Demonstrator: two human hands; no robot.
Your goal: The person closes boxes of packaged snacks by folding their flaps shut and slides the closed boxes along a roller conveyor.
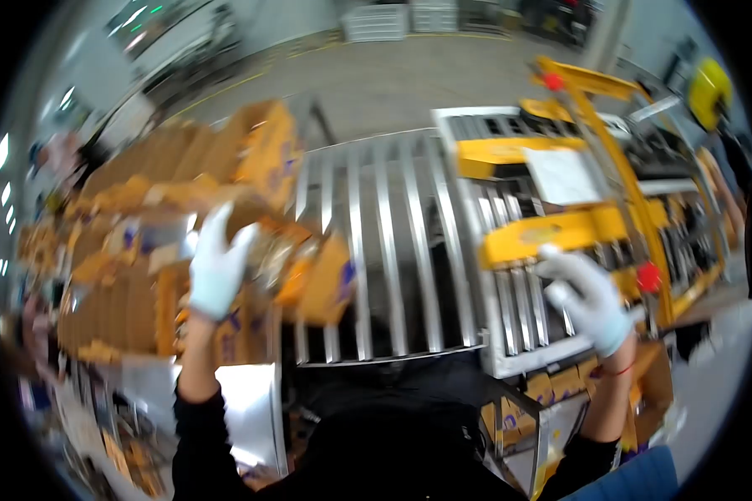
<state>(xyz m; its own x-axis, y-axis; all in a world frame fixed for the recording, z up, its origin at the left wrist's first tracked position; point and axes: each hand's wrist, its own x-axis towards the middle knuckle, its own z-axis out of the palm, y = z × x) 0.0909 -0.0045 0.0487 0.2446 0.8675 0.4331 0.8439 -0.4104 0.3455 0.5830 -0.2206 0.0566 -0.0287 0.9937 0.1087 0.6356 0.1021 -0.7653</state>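
Observation:
My left hand (215,271), in a white glove, is at the near left side of an open cardboard box (326,282). Its thumb stands apart from the raised fingers, and no firm hold on the box is visible. Clear plastic (271,257) and orange material show in the box, blurred by motion. Over the right-hand roller section my right hand (589,296), also white-gloved, has its fingers apart and slightly bent, with nothing in them. It is just in front of a yellow guide (543,236) of the machine.
Metal conveyor rollers (384,250) run between my hands. Flattened cardboard boxes (109,313) are stacked at the left. At right stands a yellow machine frame (614,175) with red knobs (648,276) and a white sheet (563,176). More cartons (560,384) lie below it.

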